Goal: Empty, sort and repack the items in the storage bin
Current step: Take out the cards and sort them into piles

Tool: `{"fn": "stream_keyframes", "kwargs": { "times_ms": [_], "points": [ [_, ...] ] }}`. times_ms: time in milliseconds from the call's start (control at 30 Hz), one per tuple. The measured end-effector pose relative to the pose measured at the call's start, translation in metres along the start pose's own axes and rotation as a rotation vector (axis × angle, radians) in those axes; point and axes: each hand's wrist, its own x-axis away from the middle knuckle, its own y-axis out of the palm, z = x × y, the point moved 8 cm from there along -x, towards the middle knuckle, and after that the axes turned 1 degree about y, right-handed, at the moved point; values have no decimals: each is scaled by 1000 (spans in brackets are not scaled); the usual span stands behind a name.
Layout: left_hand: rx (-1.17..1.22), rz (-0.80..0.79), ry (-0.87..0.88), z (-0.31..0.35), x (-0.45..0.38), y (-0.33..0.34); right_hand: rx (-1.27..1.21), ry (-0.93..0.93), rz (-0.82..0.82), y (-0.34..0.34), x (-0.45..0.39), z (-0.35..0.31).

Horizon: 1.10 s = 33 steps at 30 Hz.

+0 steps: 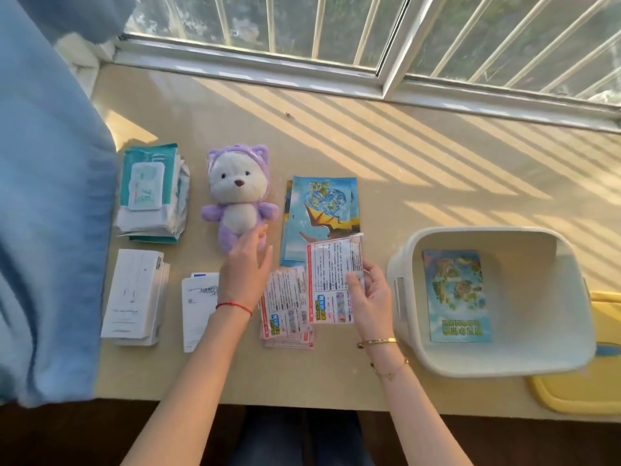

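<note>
The white storage bin stands at the right of the table with one blue picture booklet lying flat inside. My right hand is shut on a white-and-red printed packet, lifted just above a small stack of similar pink packets. My left hand hovers open over the feet of a purple-and-white plush bear. A stack of blue picture booklets lies behind the packets.
Wet-wipe packs are stacked at the far left, with white boxes and a white leaflet in front of them. A blue cloth drapes the left edge. A yellow lid lies under the bin's right side. A barred window runs behind.
</note>
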Motion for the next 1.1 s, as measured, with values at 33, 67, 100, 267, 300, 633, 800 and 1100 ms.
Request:
{"fn": "stream_keyframes", "kwargs": {
  "times_ms": [33, 67, 100, 267, 300, 633, 800, 1100],
  "points": [
    [-30, 20, 14, -4, 12, -13, 25, 5, -18, 9, 4, 9],
    [-52, 35, 20, -10, 25, -24, 54, 10, -32, 19, 8, 17],
    [-69, 47, 22, -17, 36, -35, 81, 17, -46, 28, 12, 26],
    [-177, 45, 10, -51, 86, -64, 186, 53, -92, 70, 20, 73],
    [-186, 40, 4, -56, 93, -66, 218, 49, -97, 75, 19, 79],
    [-142, 43, -14, -41, 123, -87, 770, -176, -141, 51, 23, 49],
    [-193, 46, 72, 5, 128, -99, 886, -455, -36, -3, 59, -9],
    [-235, 55, 212, 109, 142, -75, 857, -489, 170, -174, 90, -41]
  ]
}}
